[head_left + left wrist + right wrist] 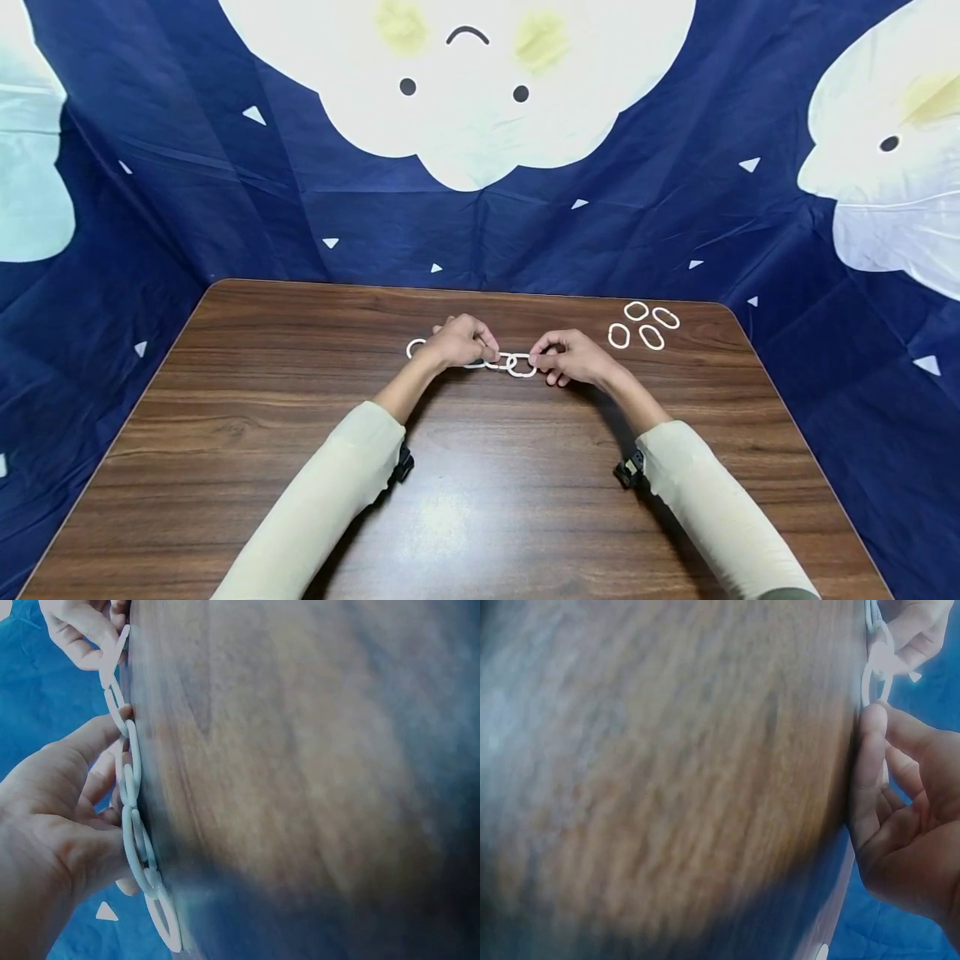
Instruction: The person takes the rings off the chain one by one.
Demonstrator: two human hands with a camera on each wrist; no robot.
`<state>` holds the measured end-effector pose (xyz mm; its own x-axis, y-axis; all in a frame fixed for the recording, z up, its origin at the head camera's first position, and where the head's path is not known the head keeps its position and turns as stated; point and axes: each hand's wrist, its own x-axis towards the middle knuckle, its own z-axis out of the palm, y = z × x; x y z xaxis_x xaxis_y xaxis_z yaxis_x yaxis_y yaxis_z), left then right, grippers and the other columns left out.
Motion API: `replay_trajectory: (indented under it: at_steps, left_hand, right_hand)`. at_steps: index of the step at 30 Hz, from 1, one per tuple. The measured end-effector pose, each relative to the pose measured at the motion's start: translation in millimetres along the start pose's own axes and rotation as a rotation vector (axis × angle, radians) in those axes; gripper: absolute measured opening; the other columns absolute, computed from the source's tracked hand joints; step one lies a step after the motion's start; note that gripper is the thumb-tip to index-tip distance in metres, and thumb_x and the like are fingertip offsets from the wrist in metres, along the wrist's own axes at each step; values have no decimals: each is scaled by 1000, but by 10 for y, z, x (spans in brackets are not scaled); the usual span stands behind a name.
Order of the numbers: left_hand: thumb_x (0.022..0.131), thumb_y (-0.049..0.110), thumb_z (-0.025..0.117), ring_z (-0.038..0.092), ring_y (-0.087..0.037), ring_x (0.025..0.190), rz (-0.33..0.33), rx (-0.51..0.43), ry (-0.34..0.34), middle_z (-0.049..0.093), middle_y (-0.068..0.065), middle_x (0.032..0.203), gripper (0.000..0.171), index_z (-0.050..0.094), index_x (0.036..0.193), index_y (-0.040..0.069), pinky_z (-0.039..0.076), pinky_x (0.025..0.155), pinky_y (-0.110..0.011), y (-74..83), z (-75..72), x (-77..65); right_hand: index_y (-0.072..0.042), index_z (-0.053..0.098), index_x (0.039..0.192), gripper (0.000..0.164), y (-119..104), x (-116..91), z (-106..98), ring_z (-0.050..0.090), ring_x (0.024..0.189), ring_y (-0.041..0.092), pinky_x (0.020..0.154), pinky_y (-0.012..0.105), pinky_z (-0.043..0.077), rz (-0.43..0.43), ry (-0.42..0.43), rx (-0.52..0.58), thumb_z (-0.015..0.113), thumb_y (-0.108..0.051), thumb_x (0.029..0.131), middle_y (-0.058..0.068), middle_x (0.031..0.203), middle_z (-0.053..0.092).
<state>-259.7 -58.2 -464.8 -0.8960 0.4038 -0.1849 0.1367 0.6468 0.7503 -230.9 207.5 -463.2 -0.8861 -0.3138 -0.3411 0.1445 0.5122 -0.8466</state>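
Observation:
A chain of several white oval plastic links (501, 365) stretches between the two hands near the back of the table. My left hand (459, 340) pinches a link partway along it, with thumb and fingers against the chain (133, 776) in the left wrist view. Part of the chain is hidden behind this hand, and another link (412, 348) shows on its left. At the right end, my right hand (573, 354) pinches the last link (522, 374) between thumb and forefinger. The right wrist view shows these fingertips (874, 720) on the link.
Several loose white links (651, 337) lie apart at the table's back right. The brown wooden table (465, 500) ends at a back edge just beyond the hands. Behind it hangs a dark blue cloth (480, 242) with white clouds and triangles.

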Motion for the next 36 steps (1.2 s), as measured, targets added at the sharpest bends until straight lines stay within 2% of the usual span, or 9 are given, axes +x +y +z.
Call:
replay_trajectory:
  at_steps: [6,13,18,22,25,30,33,35,36]
  left_hand:
    - [97,19,80,55,-41,130,22,31,7,80,3,94,6,84,97,15,32,119,-66,33,14,-41]
    - [99,15,74,54,-33,117,10,-29,26,73,3,92,4,77,101,13,33,114,-63,75,42,-79]
    - [99,14,74,63,-26,109,-1,-105,40,74,2,92,5,76,103,12,24,127,-72,49,38,-70]
    - [100,15,71,69,-19,101,6,-77,71,77,4,89,9,81,100,15,27,122,-72,-13,54,-6]
    - [100,15,68,70,-21,106,10,-45,78,80,4,91,17,85,99,16,30,115,-70,-25,68,24]
    - [103,14,73,68,-21,109,-20,-103,-24,84,-2,100,15,86,106,9,20,133,-72,35,-10,-43]
    - [104,14,77,65,-16,103,-20,-138,-116,83,-4,105,15,85,112,4,37,130,-56,33,-58,-45]
    - [103,13,79,64,-14,104,-25,-153,-161,82,-5,110,17,85,114,3,50,115,-44,32,-82,-32]
    - [102,14,80,64,-13,106,-25,-148,-172,83,-5,112,17,85,115,3,50,113,-41,31,-90,-23]
  right_hand:
    - [1,68,117,15,-14,4,5,70,70,13,61,25,57,-3,3,31,72,-11,110,2,88,65]
    - [4,61,123,17,-19,-48,7,75,77,13,67,26,63,-18,62,104,67,-8,113,7,103,65]
    - [4,61,121,16,-17,-73,44,72,77,13,67,26,60,-39,106,71,67,-7,112,6,99,65]
    - [9,64,133,24,-19,-74,77,69,79,12,67,25,59,-69,127,37,64,-5,113,8,100,68]
    - [10,66,140,30,-12,-79,87,67,82,11,68,24,58,-73,134,22,62,-5,114,10,102,70]
    - [9,71,133,25,-21,-84,95,67,83,11,69,24,58,-60,147,12,61,-5,115,9,100,72]
    - [9,71,128,22,-32,-80,104,67,84,12,70,24,59,-60,159,19,62,-5,114,8,99,72]
    - [8,71,127,21,-40,-77,108,67,84,13,70,24,59,-61,168,28,62,-5,114,8,98,72]
    - [8,71,127,21,-43,-73,108,67,84,13,70,25,59,-61,171,28,62,-6,114,7,99,72]
